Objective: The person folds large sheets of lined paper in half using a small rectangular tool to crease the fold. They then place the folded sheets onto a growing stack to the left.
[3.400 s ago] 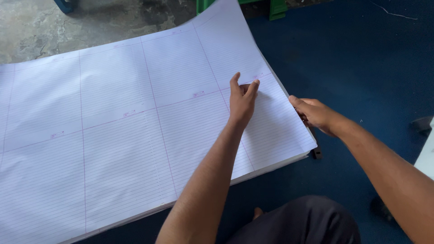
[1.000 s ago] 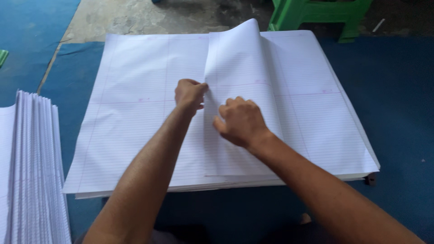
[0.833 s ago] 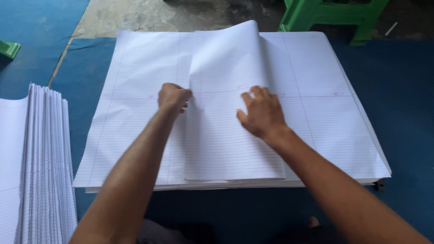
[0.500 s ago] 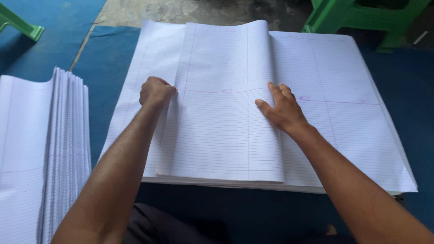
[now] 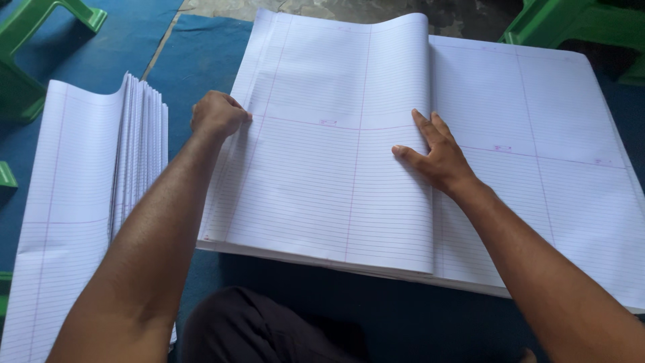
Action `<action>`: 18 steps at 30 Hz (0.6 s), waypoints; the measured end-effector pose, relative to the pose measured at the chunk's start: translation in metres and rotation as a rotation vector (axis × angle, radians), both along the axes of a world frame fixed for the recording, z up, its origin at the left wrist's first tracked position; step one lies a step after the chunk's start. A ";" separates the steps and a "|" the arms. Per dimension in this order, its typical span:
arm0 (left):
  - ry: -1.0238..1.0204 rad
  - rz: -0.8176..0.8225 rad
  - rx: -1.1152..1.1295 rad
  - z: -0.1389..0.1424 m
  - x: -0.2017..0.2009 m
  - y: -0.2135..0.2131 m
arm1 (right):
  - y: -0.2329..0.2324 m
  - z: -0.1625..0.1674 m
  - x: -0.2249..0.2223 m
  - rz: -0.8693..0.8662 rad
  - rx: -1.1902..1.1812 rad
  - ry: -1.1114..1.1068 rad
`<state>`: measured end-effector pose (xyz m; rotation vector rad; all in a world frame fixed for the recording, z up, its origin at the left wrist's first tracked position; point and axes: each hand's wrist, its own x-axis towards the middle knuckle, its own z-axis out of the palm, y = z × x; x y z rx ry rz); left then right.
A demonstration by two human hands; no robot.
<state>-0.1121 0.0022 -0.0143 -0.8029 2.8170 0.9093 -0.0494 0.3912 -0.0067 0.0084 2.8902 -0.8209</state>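
A big stack of white ruled paper sheets point(image 5: 537, 121) lies in front of me on the blue floor. Its top sheet point(image 5: 336, 161) is folded over to the left, with the fold line running near the middle. My left hand point(image 5: 216, 114) is closed in a fist, pinching the left edge of the folded sheet. Flat and with fingers together, my right hand point(image 5: 437, 154) presses on the folded sheet's right side along the crease. The upper end of the fold still bulges up.
A pile of folded ruled sheets point(image 5: 87, 202) stands at my left, edges fanned. Green plastic stools sit at the far left point(image 5: 33, 47) and far right point(image 5: 578, 27). Bare concrete shows beyond the blue mat point(image 5: 195, 60). My dark-clothed knee point(image 5: 269, 329) is below.
The lifted top sheet has come down flat to the left. My left hand slid out to its left edge and my right hand opened and moved along the crease. The view shifted left.
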 end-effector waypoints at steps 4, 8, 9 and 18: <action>0.034 -0.006 0.057 0.000 0.003 -0.018 | -0.012 -0.005 -0.003 0.009 0.035 0.018; 0.019 0.001 0.033 0.001 0.002 -0.029 | -0.023 -0.009 -0.003 0.007 0.063 0.027; 0.016 0.003 0.028 0.002 0.001 -0.030 | -0.024 -0.009 -0.003 0.007 0.075 0.029; 0.063 0.063 0.053 -0.003 0.004 -0.045 | -0.037 -0.022 -0.010 0.031 0.128 0.077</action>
